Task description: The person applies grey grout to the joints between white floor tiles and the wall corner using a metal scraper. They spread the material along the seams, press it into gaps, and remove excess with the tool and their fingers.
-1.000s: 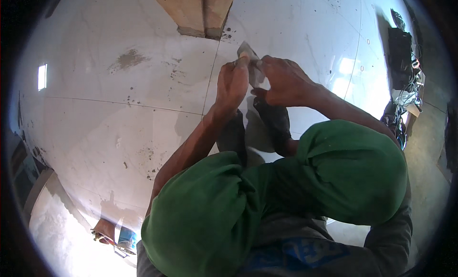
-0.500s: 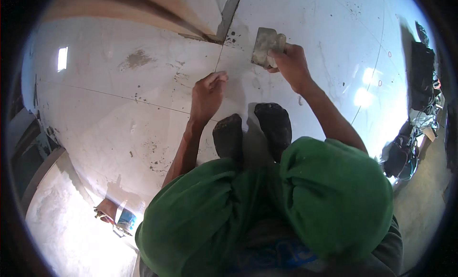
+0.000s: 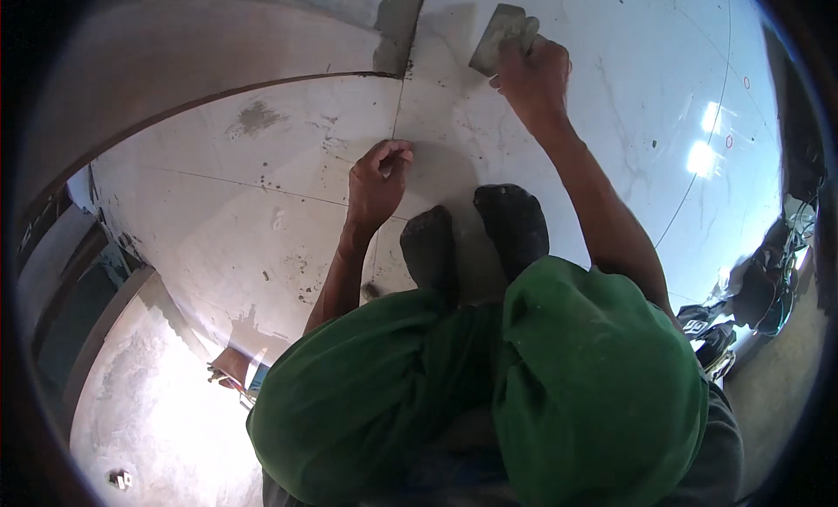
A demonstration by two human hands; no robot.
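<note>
Head view, looking straight down: the right hand (image 3: 534, 75) is closing tight around a trowel (image 3: 499, 37), fingers wrapped over its handle so the handle itself is hiding inside the fist. The grey blade is sticking out up and left of the grip, lying against the pale tile (image 3: 262, 210); whether it is carrying anything is hard to make out. Below and left of that grip, the left hand (image 3: 375, 186) is curling at the tile joint (image 3: 397, 114), fingertips pinching together. If something is between them, it is too small to tell. Just below both hands, two dark shoes (image 3: 476, 236) are standing on the tile. Green trousers (image 3: 489, 393) are covering the lower view. Dark clutter (image 3: 759, 289) at the right rim is blurring out.
</note>
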